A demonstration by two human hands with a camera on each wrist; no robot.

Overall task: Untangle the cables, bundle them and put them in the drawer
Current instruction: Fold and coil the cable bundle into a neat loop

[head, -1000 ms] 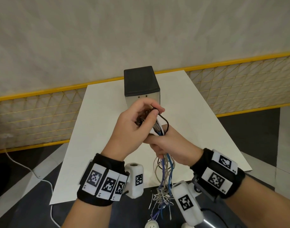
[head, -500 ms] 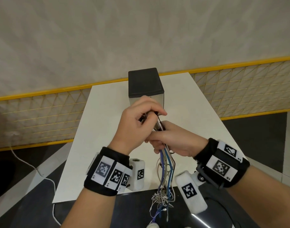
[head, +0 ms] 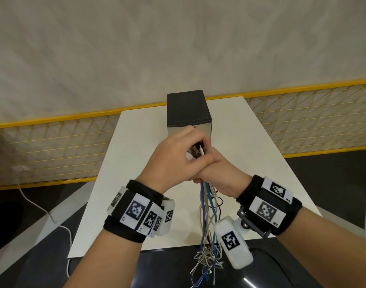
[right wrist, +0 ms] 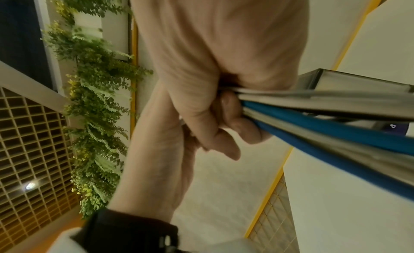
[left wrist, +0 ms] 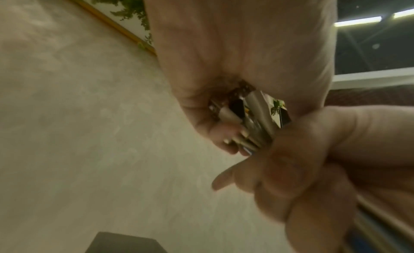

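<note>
Above the counter point(head: 136, 183), in front of the drawer box point(head: 188, 109) at its far edge, the right hand point(head: 219, 173) grips the cable bundle point(head: 208, 215) while the left hand point(head: 173, 161) pinches its connector ends point(head: 197, 150), loose tails dangling past the near edge.

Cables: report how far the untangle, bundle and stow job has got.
Done: the cables are gathered into one bunch, with plug ends together at the top. In hand: the right hand grips the bunch while the left hand holds the plug ends; the hanging tails are knotted at the bottom. Left: untangling the tails, tying the bundle and stowing it in the drawer unit on the table.
</note>
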